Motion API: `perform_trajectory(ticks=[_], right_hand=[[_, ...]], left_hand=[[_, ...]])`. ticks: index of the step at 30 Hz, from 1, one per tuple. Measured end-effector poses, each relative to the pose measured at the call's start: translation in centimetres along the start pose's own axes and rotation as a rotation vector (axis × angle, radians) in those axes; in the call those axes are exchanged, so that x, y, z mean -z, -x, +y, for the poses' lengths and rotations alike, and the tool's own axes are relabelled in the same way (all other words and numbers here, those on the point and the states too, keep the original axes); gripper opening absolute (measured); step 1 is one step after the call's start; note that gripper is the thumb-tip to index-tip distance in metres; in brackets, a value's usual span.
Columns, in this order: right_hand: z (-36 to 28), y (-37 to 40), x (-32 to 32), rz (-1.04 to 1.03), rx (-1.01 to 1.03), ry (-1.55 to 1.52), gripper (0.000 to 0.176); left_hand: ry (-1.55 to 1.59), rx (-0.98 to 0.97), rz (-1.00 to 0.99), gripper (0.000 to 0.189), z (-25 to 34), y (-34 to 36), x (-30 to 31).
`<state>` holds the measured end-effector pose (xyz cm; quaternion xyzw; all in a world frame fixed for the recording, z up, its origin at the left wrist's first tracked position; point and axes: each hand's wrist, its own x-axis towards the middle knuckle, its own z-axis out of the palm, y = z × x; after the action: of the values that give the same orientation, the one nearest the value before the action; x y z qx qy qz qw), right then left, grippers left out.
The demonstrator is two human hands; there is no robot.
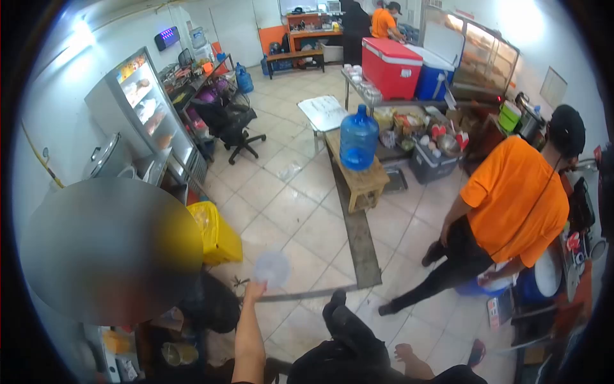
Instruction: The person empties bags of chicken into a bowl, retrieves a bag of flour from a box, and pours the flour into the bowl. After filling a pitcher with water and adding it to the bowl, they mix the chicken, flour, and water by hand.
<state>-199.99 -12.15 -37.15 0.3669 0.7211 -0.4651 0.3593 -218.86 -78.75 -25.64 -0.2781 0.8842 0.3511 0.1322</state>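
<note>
My left hand reaches forward over the tiled floor, its fingers closed on the near edge of a round translucent plastic lid. The lid looks flat and pale, with tiles showing through it. My right hand hangs low beside my dark-clothed leg, fingers loosely bent and apart, holding nothing I can see. Close to my left arm is a person whose upper part is blurred out. A yellow bin with a bag lining stands just beyond that person.
A co-worker in an orange shirt bends over containers at right. A blue water jug stands on a wooden bench. Red and blue coolers sit on a table behind. An office chair and a lit glass-door fridge are at left.
</note>
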Motion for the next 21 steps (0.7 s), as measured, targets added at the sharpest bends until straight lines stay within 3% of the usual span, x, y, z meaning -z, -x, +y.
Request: perform_trajectory(ticks=[2,3,4,5,6,8,9,12,13,15,19,21], right_hand=[[-7.5,-5.5,-0.7,-0.082,-0.137,0.293,0.033],[-11.4,-8.3,-1.1,-0.073,-0.065,0.383,0.035],[-16.8,-9.8,-1.7,0.007,0.177,0.53,0.036],[-21.7,-11.0,-2.4,0.085,0.413,0.673,0.041],[-24.6,-17.3,-3.8,0.199,0.806,0.906,0.04],[-38.5,-14.3,-6.2,0.218,0.732,0.418,0.038],[-43.4,-16.0,-7.3,0.117,0.738,0.247,0.034],[-59.3,-10.7,-10.0,0.068,0.952,0.175,0.034],[-62.6,-11.2,-10.8,0.03,0.968,0.169,0.034],[-67.9,-13.1,-12.7,0.019,0.949,0.147,0.034],[-75.5,-19.5,-14.3,0.152,0.936,0.028,0.036],[-76.9,-23.8,-14.3,0.195,0.933,-0.104,0.046]], left_hand=[[0.021,0.147,0.152,0.042,-8.6,-3.5,-5.3],[0.035,0.167,0.1,0.041,-4.9,0.6,-3.1],[-0.012,0.269,0.073,0.039,-8.0,0.7,-5.1],[0.227,0.37,0.153,0.038,-7.6,2.8,-5.7],[0.467,0.477,0.229,0.039,-6.8,5.6,-6.7],[0.306,0.847,-0.026,0.038,-13.3,6.9,-10.6],[0.307,0.867,-0.05,0.038,-13.3,9.6,-11.7],[-0.136,-0.497,-0.119,0.033,-11.3,16.5,-10.0],[-0.005,-0.385,-0.266,0.033,-10.4,17.1,-9.1],[0.232,0.029,-0.453,0.034,-8.3,15.1,-7.5],[0.371,0.203,-0.427,0.035,-4.5,2.6,-4.4],[0.475,0.288,-0.36,0.036,-3.4,-5.4,-2.4]])
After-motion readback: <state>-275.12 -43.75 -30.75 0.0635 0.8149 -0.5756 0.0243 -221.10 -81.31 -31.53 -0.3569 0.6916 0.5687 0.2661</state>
